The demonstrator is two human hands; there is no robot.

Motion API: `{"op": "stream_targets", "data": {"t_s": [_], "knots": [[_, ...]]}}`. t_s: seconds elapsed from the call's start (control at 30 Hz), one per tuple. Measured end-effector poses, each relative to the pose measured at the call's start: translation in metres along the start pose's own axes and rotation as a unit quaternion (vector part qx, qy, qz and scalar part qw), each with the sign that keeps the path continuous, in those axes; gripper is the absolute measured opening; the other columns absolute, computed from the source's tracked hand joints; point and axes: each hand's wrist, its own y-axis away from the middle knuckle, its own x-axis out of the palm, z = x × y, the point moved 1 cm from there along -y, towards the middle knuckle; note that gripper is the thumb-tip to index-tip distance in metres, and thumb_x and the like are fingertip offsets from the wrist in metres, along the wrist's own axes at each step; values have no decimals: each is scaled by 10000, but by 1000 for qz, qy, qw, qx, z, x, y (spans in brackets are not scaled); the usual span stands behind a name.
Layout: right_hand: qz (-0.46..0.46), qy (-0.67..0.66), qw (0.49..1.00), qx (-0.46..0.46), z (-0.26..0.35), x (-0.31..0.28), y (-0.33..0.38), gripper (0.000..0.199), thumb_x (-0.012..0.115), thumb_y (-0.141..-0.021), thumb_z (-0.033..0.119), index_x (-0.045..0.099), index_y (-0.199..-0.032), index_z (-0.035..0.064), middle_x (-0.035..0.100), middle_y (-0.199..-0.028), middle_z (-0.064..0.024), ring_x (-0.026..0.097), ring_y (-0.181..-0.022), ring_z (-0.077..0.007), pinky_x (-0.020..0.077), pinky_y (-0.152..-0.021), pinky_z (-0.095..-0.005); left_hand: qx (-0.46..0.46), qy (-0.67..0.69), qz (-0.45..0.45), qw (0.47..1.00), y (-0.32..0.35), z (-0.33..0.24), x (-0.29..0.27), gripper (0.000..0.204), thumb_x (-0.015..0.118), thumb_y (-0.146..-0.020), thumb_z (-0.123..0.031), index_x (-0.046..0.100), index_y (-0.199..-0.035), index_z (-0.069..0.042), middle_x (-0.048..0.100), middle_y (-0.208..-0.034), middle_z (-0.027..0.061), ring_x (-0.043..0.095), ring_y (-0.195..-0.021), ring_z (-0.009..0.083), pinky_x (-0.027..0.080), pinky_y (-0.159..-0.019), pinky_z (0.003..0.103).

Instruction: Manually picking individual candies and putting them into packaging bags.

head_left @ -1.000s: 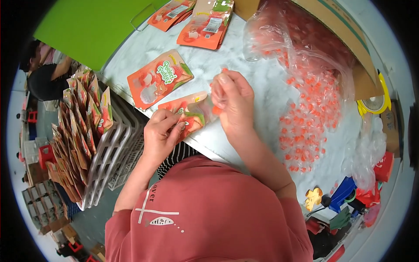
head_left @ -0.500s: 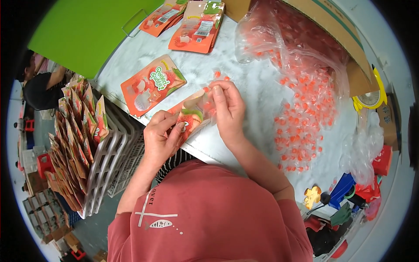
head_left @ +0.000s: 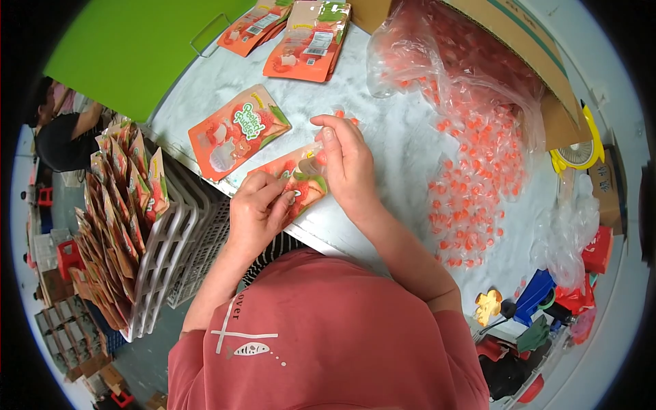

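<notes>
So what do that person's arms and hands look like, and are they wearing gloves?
No gloves: the left hand and right hand are both bare, with no watch or bracelet showing. The short sleeves are dusty red like the shirt, which has pale crossed lines and a fish-shaped print.

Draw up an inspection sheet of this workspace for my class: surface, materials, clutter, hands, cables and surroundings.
Surface: pale marbled table, partly covered by materials.
Job's things: fruit-print pouch in hand; flat pouch nearby; small wrapped orange pieces spread at right.
Clutter: crumpled clear plastic, yellow flower-shaped item.
Hands: left hand pinches the fruit-print pouch; right hand is by its mouth, grasp unclear.
Cables: thin dark cord beside the flower-shaped item.
Surroundings: white crate of upright pouches, cardboard box, green panel, co-worker.
</notes>
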Motion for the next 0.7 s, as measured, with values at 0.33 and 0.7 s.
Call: {"op": "stream_targets", "data": {"t_s": [0.33, 0.7], "knots": [[89, -165, 981, -54, 14, -19, 17, 298, 420, -1027, 68, 571, -1255, -48, 579, -1271, -116, 532, -1252, -230, 384, -1084, -365, -47, 35, -5, 998, 5, 6, -5, 194, 760, -787, -23, 729, -978, 0, 631, -844, 99, 630, -751, 223, 514, -646, 320], [176, 318, 927, -86, -116, 7, -12, 815, 784, -733, 556, 526, -1435, 231, 316, -1565, -144, 299, -1432, -409, 253, -1119, -638, -92, 110, -84, 986, 21, 34, -49, 149, 733, -849, 22, 701, -994, 30, 625, -925, 63, 625, -746, 105, 513, -666, 243]]}}
